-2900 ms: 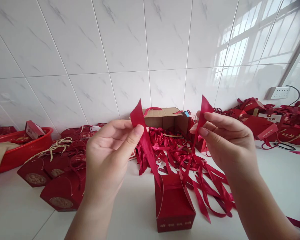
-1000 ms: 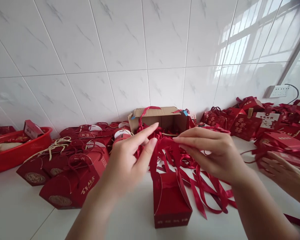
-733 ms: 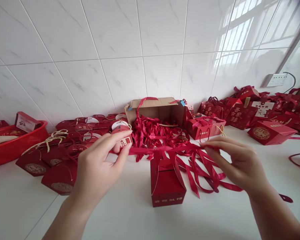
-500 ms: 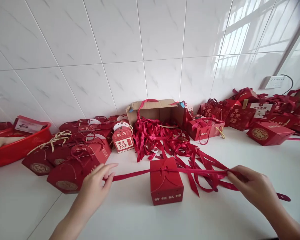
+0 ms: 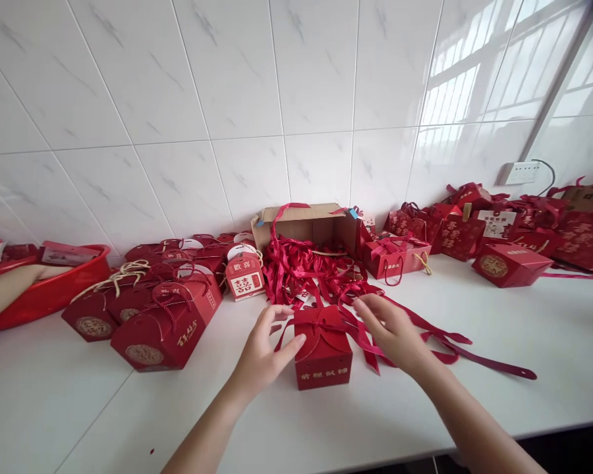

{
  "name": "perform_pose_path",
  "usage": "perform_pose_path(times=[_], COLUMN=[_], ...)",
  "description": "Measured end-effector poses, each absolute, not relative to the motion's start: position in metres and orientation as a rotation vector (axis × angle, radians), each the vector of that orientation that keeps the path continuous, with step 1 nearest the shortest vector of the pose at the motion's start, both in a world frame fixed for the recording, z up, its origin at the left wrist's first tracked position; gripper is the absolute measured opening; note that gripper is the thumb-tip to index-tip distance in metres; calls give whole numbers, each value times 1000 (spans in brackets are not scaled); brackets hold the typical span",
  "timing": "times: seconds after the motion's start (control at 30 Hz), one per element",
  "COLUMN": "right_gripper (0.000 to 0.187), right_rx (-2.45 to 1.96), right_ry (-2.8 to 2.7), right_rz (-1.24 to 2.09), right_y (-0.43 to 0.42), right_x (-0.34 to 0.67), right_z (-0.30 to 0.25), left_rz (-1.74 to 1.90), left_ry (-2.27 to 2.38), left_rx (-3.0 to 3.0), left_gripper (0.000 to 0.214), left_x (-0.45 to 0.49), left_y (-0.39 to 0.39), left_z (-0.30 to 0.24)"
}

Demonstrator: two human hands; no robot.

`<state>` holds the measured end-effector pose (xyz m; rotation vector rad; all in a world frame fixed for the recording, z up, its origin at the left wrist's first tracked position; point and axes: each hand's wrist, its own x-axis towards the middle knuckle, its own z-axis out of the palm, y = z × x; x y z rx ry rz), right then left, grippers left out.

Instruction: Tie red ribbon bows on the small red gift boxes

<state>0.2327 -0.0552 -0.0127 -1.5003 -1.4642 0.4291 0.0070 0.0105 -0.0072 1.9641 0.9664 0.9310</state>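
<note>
A small red gift box (image 5: 323, 368) with pale gold characters on its front stands on the white counter. A red ribbon (image 5: 317, 323) is knotted on its top, with loose ends falling to the left and right. My left hand (image 5: 269, 352) is at the box's left side, fingers apart, thumb tip by the box's upper left edge. To the right of the box, my right hand (image 5: 388, 324) hovers over the ribbons with its thumb and fingers apart. Nothing shows held in either hand. Behind the box, a pile of red ribbons (image 5: 306, 266) spills from a cardboard box (image 5: 306, 214).
Several red gift boxes (image 5: 170, 329) with cord handles stand on the left. Another person's arm (image 5: 10, 296) reaches into a red basin (image 5: 74, 283) at far left. More red boxes (image 5: 511, 263) and bags line the tiled wall on the right, below a socket strip (image 5: 518, 173).
Both hands have let go of the ribbon ends, which were pulled taut sideways, and have come inward to the box. The ribbon now hangs slack. The view has shifted slightly.
</note>
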Motion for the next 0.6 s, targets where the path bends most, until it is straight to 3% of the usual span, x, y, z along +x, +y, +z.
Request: perform_pose_path(times=[0.17,0.3,0.47,0.6], right_gripper=[30,36,47,51], right_rx=[-1480,-1597,-1639,-1479], right_ry=[-1418,-1357,-1384,-1399], right_rz=[718,845,1086,1177], right_y=[-41,-41,-39,-39], right_x=[212,212,220,228], right_z=[-27,-30,-25,-28], left_rz=[935,806,545,536], left_ry=[945,1074,951,914], left_rx=[1848,1717,1573,1469], left_gripper=[29,42,35,39], left_x=[16,15,12,7], left_y=[11,16,18,22], left_z=[-14,-13,-4,-9])
